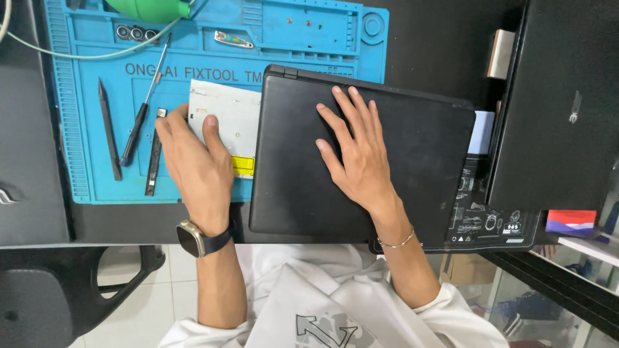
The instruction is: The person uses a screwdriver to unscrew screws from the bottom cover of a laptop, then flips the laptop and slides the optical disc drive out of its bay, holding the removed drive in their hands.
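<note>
The left hand (193, 158) lies on a flat silver drive module (229, 125), with the thumb on top of its metal face and the other fingers wrapped around its left edge, so the hand is closed on the module. The module rests on a blue repair mat (309, 38), and its right part touches the left side of a black laptop (361, 158); I cannot tell if it goes inside the laptop or only under its edge. The right hand (358, 151) rests flat on the laptop shell, fingers spread apart, holding nothing, only pressing down. The laptop is directly to the right of the left hand's grip.

Just left of the gripping fingers a thin black pry tool (153, 154) lies on the mat, then a screwdriver (143, 106), and further left a black spudger (108, 129). Above the grip, near the far edge of the mat, there is a green air blower (151, 8). The left wrist wears a watch (193, 238), the right wrist a thin bracelet (396, 243).
</note>
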